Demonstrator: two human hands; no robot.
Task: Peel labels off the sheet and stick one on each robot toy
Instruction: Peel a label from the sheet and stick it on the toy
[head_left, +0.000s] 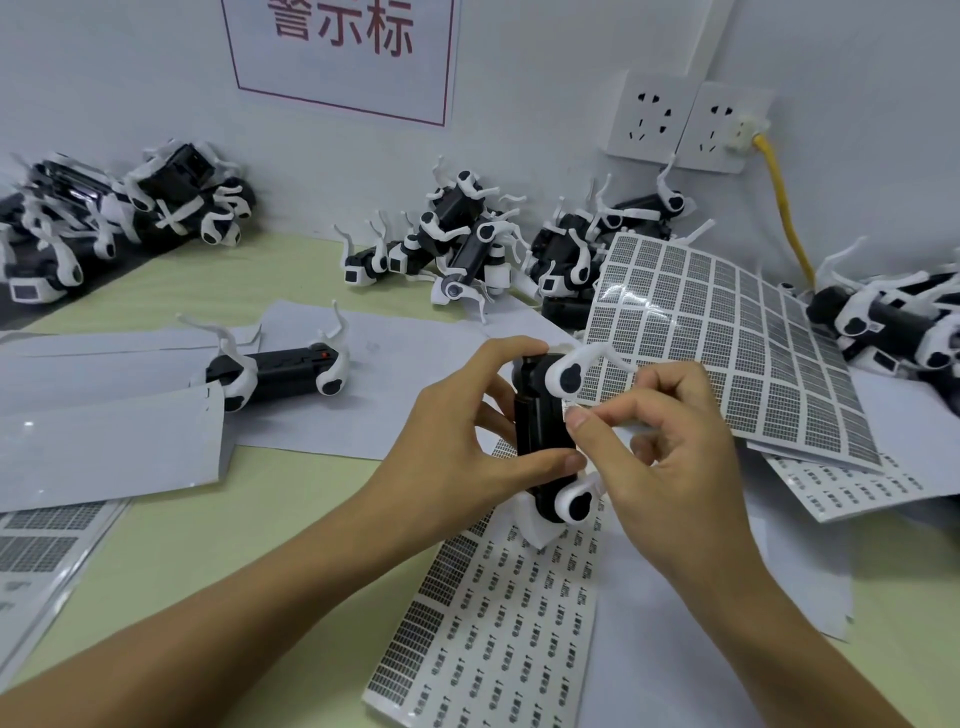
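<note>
Robot toys and label sheets spread over a tabletop (171, 525) against a wall.

A toy (543, 431) held between the left hand (457, 441) and right hand (670, 441) sits mid-table, above a label sheet (488, 639). Another sheet (737, 332) lies behind-right; a lone toy (280, 369) lies left on paper. Toy heaps (119, 208) line the wall, under sockets (685, 124) at right.
</note>
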